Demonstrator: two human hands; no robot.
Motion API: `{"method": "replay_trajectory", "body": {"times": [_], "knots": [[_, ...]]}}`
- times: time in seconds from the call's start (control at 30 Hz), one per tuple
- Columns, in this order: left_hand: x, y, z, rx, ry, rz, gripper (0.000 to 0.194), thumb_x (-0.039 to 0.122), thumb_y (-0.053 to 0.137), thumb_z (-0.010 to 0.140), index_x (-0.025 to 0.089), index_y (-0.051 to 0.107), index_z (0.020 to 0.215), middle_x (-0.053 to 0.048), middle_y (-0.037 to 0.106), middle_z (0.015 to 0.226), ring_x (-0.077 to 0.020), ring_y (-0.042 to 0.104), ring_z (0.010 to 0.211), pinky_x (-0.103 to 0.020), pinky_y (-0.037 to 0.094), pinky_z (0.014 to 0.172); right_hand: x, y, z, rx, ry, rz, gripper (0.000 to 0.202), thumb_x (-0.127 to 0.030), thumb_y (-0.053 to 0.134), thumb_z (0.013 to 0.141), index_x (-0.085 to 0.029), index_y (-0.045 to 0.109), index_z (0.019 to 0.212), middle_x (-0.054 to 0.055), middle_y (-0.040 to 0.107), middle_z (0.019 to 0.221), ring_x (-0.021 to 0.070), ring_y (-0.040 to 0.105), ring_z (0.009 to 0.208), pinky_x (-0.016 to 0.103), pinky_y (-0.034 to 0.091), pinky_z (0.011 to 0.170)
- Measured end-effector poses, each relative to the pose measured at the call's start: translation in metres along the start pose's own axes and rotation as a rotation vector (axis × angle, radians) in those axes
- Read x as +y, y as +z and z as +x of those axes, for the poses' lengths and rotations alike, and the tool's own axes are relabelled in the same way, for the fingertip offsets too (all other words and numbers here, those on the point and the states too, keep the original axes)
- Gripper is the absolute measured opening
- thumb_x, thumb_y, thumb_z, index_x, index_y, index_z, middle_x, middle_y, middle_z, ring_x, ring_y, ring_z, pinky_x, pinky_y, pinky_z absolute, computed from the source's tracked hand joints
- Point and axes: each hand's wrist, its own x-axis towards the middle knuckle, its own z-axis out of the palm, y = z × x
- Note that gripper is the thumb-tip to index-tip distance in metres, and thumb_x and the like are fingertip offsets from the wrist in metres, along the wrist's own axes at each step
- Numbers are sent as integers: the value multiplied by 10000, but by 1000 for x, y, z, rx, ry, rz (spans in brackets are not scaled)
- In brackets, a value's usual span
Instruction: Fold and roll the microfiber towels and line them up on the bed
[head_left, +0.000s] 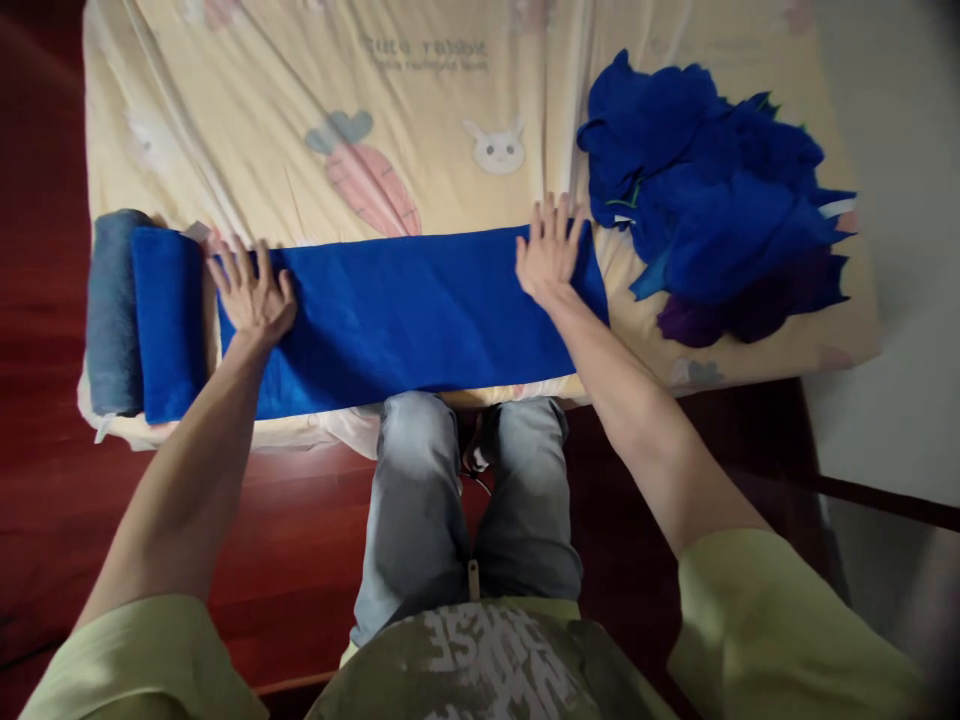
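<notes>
A long blue cloth (405, 310), like a towel, lies flat along the near edge of the bed. My left hand (256, 300) rests on its left end with the fingers spread. On the right end, near the far corner, my right hand (549, 252) lies flat, fingers apart. Just left of my left hand is a folded or rolled blue cloth (171, 325), touching a grey-blue roll of cloth (116, 310) on its other side. To the right of my right hand sits a heap of crumpled blue cloths (705, 180).
The bed (247, 90) has a cream sheet printed with carrots and rabbits. Beneath the blue heap shows a dark purple cloth (720, 315). My knees (420, 450) are against the bed's near edge, above a dark red floor (300, 560). A pale wall (892, 250) stands at the right.
</notes>
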Motion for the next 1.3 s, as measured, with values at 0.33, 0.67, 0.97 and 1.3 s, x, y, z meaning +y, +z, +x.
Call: {"method": "replay_trajectory", "body": {"times": [0.33, 0.67, 0.97, 1.3], "knots": [[117, 55, -61, -217, 317, -164, 665, 557, 418, 1040, 236, 416, 1623, -71, 218, 1747, -309, 83, 1639, -561, 32, 1322, -100, 48, -73, -261, -256, 175, 743, -540, 341, 1072, -237, 112, 1711, 10, 126, 1767, 318, -37, 1651, 678, -44, 1303], [-28, 21, -3, -2, -92, -132, 1027, 817, 332, 996, -55, 359, 1537, -270, 150, 1715, -407, -16, 1607, -653, -2, 1201, 53, 15, -21, -94, 265, -87, 676, -374, 37, 1122, 44, 189, 1630, 303, 110, 1721, 253, 110, 1642, 624, 154, 1269], [28, 27, -26, -97, 99, -199, 920, 743, 329, 1016, 18, 374, 1580, -137, 110, 1756, -360, -116, 1620, -650, -80, 1281, -21, 8, -45, -102, 79, -94, 664, -360, 238, 1111, -13, 143, 1669, 216, 71, 1755, 315, 28, 1646, 583, 32, 1313], [103, 43, -128, -215, 354, -212, 619, 455, 385, 1052, 192, 436, 1610, -93, 248, 1732, -292, 175, 1626, -530, 77, 1330, -140, 44, -149, -183, -272, 281, 698, -387, 370, 1069, -98, 203, 1682, 128, 172, 1758, 275, 94, 1648, 569, 35, 1342]]}}
